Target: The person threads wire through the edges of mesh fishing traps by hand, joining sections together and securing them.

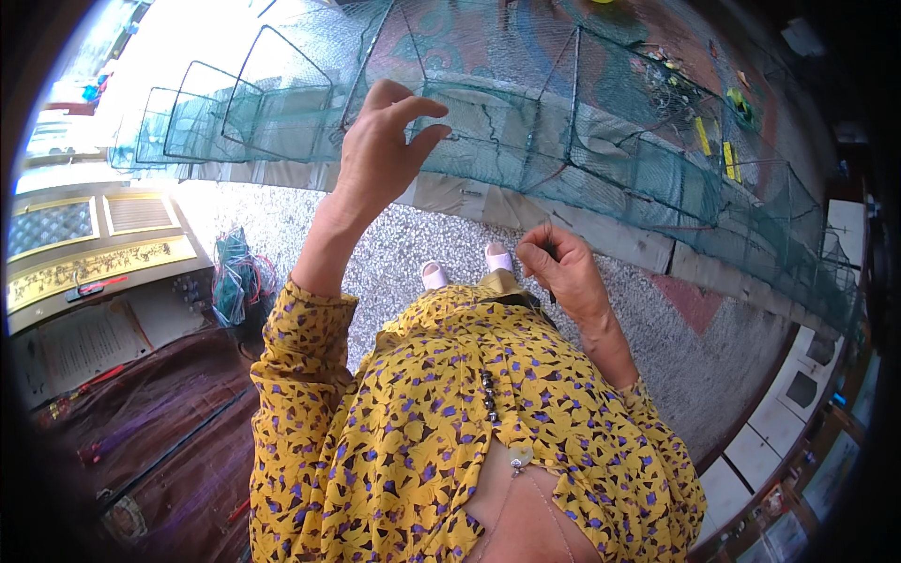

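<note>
My left hand [380,145] is raised in front of the green mesh netting [507,127]. Its thumb and forefinger are apart, and I see nothing between them. Lower and to the right, my right hand [572,281] is closed around a thin dark object [551,251], whose ends show above and below the fingers; its kind is not clear. The netting forms a long trap held out by several dark rectangular frames [572,94]. It stretches from side to side over a long pale ledge [469,192].
On the left stand a gold-trimmed cabinet [103,258] and a dark red cloth [160,413] with long thin rods. A bundle of green net and cords [239,281] hangs beside them. Yellow strips [704,136] lie beyond the netting. My feet in pale slippers [435,275] stand on speckled flooring.
</note>
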Tool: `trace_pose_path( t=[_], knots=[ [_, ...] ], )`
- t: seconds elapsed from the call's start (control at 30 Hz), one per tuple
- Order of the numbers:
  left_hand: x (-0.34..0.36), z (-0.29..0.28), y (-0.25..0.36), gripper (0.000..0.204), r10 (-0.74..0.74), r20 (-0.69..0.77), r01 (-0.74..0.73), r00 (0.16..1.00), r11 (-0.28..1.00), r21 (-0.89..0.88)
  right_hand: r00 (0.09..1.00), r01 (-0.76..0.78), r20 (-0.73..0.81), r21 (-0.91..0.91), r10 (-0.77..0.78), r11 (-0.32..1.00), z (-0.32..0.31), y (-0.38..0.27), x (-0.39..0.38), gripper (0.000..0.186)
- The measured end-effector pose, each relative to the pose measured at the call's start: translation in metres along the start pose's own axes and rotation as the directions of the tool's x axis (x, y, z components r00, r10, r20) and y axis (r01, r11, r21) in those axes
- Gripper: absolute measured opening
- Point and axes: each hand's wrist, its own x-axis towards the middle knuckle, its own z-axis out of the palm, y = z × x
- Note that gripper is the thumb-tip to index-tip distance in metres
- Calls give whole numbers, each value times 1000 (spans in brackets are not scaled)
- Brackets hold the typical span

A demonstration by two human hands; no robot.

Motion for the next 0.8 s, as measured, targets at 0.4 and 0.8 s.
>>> trace_pose_path(
  t=[0.4, 0.8],
  knots=[
    [40, -11, -14, 6, -247, 223, 331, 943, 633, -699, 999, 18, -42, -24, -19, 1000, -17, -28, 34, 14],
    [-139, -48, -11, 12, -228, 160, 236, 960, 360, -903, 978, 207, 46, -68, -204, 976, 46, 37, 8, 14]
  ],
)
